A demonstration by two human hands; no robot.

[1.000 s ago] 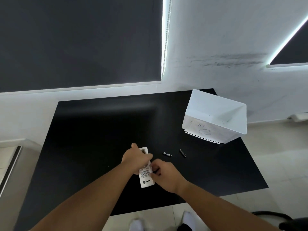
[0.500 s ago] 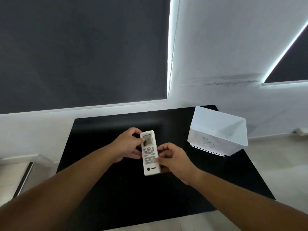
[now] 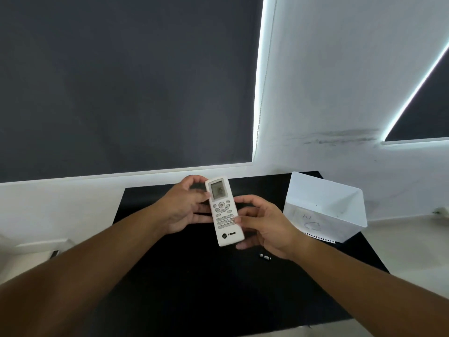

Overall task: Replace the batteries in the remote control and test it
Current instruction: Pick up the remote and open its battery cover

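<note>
Both hands grasp the white remote (image 3: 224, 211): the left hand (image 3: 185, 206) cups its upper half, the right hand (image 3: 264, 223) pinches its lower edge, thumb on the keypad. A second ago it lay low on the black table (image 3: 170, 276); now it is raised, keypad up, its display showing something (too small to read), so testing looks underway. Nothing blocks it. A white bin (image 3: 325, 207) stands right; one loose battery (image 3: 264, 257), probably spent, lies below the right hand.

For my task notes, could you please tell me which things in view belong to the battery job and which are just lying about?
Belonging to the job:
remote control
left hand
right hand
loose battery

Lying about:
white bin
black table
</note>
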